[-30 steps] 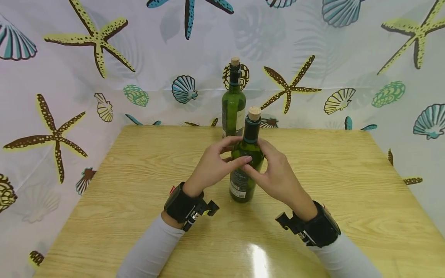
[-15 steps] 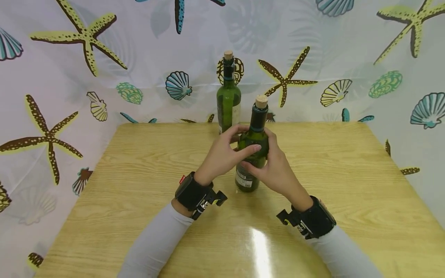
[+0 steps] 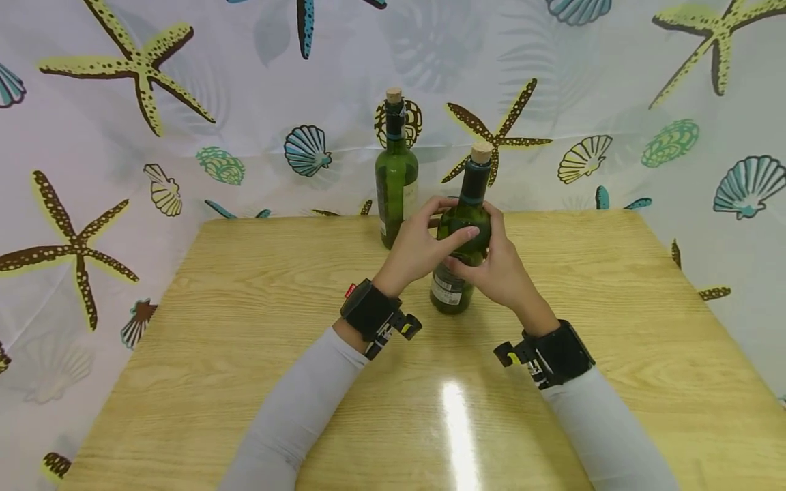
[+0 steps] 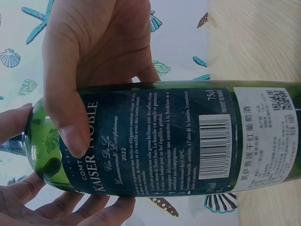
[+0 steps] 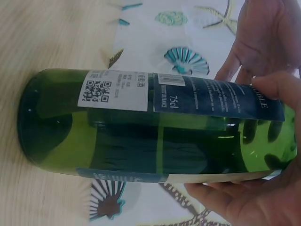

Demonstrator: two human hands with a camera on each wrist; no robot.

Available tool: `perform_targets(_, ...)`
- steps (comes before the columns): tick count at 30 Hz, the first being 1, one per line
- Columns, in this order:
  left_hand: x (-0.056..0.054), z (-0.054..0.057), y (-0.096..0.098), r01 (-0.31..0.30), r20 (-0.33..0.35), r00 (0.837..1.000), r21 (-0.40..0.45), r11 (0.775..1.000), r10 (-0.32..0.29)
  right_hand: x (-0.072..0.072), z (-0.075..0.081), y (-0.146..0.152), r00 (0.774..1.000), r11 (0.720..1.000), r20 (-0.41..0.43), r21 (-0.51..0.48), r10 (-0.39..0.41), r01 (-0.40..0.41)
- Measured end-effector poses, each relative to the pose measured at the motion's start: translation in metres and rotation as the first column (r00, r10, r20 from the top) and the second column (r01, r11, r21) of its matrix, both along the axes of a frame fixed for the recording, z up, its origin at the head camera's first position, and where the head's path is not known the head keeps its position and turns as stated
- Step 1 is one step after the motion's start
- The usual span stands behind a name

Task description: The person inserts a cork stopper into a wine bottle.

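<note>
Both my hands hold a green wine bottle (image 3: 452,292) between them. My left hand (image 3: 417,245) grips its left side near the shoulder, and my right hand (image 3: 505,264) grips the right side at about the same height. The thumbs lie across the near face. A cork (image 3: 482,152) sits in the bottle's mouth, and its neck leans slightly right in the head view. In the left wrist view a dark back label (image 4: 155,141) with a barcode shows, beside a white sticker (image 4: 264,136). The base (image 5: 35,122) shows against the wood in the right wrist view.
Another corked green wine bottle (image 3: 396,176) stands upright at the back of the wooden table (image 3: 276,286), just left of the held one. Behind the table hangs a white cloth (image 3: 245,88) printed with starfish and shells.
Both hands have moved away from me and to the right with the held bottle, past the front of the rear bottle, whose lower part now shows. The head view has shifted a little.
</note>
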State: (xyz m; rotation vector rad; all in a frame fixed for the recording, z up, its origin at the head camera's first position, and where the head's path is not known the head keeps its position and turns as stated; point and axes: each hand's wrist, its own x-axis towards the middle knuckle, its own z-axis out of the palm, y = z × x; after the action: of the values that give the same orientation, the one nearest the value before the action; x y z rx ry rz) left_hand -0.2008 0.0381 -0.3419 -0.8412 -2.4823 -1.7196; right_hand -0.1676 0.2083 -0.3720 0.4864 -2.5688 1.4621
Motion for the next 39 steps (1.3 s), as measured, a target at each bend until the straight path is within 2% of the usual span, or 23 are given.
perform_targets(6, -0.014, 0.001, 0.013, 0.007, 0.01, 1.0, 0.01, 1.0, -0.007, -0.017, 0.0, 0.013, 0.999, 1.0, 0.043, -0.031, 0.004, -0.003)
perform_targets(14, -0.032, 0.0, 0.028, -0.052, 0.001, 0.999, -0.001, 0.999, 0.052, -0.041, 0.01, 0.025, 0.992, 0.996, 0.11, -0.079, 0.056, -0.047)
perform_targets(24, -0.063, -0.001, 0.044, -0.097, -0.008, 0.995, 0.034, 0.995, 0.098, -0.077, 0.016, 0.035, 0.986, 0.995, 0.163, -0.091, 0.047, -0.032)
perform_targets(31, -0.083, -0.001, 0.046, -0.139, -0.022, 0.99, 0.06, 0.988, 0.141, -0.103, 0.02, 0.036, 0.974, 0.997, 0.222, -0.074, 0.053, -0.037)
perform_targets(39, -0.099, -0.004, 0.048, -0.195, -0.026, 0.98, 0.017, 0.981, 0.195, -0.124, 0.021, 0.034, 0.963, 0.992, 0.258, -0.114, 0.076, -0.047)
